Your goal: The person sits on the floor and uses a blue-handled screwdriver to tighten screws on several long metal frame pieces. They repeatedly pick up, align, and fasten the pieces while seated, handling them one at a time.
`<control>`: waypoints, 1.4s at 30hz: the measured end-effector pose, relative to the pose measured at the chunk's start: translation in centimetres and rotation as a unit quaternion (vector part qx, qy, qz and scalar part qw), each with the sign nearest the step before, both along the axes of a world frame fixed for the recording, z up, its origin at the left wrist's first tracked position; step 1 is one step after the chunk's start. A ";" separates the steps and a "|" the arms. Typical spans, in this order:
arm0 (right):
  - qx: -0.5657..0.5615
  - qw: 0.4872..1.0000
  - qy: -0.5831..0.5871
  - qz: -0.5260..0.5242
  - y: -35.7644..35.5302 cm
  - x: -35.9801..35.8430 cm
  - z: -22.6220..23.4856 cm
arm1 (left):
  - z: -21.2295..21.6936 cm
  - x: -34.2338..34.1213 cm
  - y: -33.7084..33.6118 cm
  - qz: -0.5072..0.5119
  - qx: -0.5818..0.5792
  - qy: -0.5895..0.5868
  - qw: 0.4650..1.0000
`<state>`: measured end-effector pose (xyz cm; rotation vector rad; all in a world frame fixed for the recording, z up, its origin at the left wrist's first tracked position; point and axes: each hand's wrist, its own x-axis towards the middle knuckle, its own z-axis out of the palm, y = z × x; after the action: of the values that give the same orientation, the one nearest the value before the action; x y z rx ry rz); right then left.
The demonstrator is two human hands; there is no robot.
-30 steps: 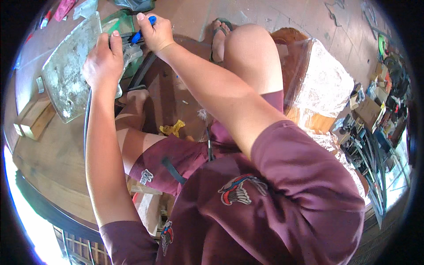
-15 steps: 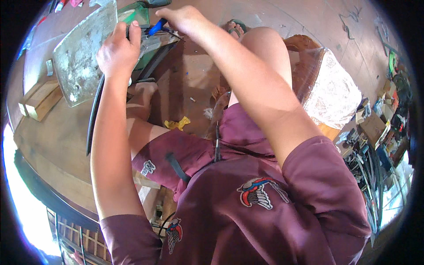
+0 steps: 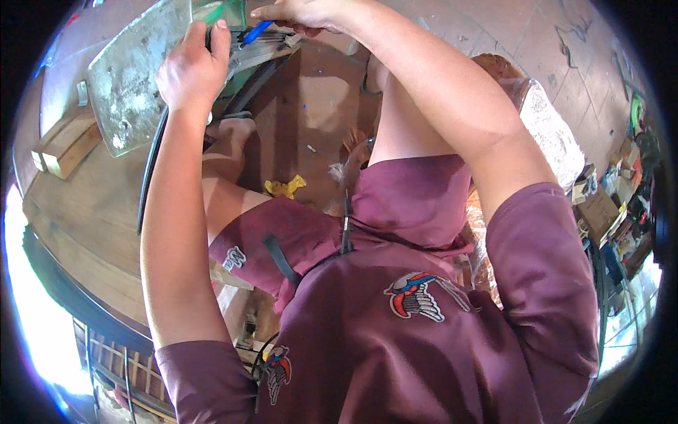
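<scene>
My left hand (image 3: pixel 192 69) is closed, thumb up, in front of a cloudy glass-like panel (image 3: pixel 127 88). A small dark edge shows between its thumb and fingers, but what it is stays hidden. My right hand (image 3: pixel 304 15) is at the top edge of the view, fingers closed around a blue-handled tool (image 3: pixel 257 32); the tool's working end cannot be made out. Below that tool lies a cluttered grey surface (image 3: pixel 265 55) with thin pieces on it. A long black strip (image 3: pixel 150 169) curves down beside my left forearm.
Two wooden blocks (image 3: pixel 67 145) lie on the wooden tabletop (image 3: pixel 85 212) at left. A crumpled yellow scrap (image 3: pixel 284 186) lies on the floor between my legs. A plastic-wrapped white bundle (image 3: pixel 551 134) stands at right, with piled boxes and scraps (image 3: pixel 607 205) beyond it.
My right hand has moved right and up, with the blue-handled tool tilting. My right forearm and knee have shifted right. My left hand has risen slightly, still closed.
</scene>
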<state>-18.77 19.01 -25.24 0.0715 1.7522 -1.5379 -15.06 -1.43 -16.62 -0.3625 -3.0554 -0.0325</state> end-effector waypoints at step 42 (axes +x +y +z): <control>-0.120 0.962 0.073 0.236 3.2 1.3 6.8 | 0.3 -2.5 -1.3 0.054 0.036 -0.030 0.997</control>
<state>-17.49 22.16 -18.47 -0.5555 1.5334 -1.4050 -17.60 -2.72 -16.30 -0.1956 -3.1174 -0.1516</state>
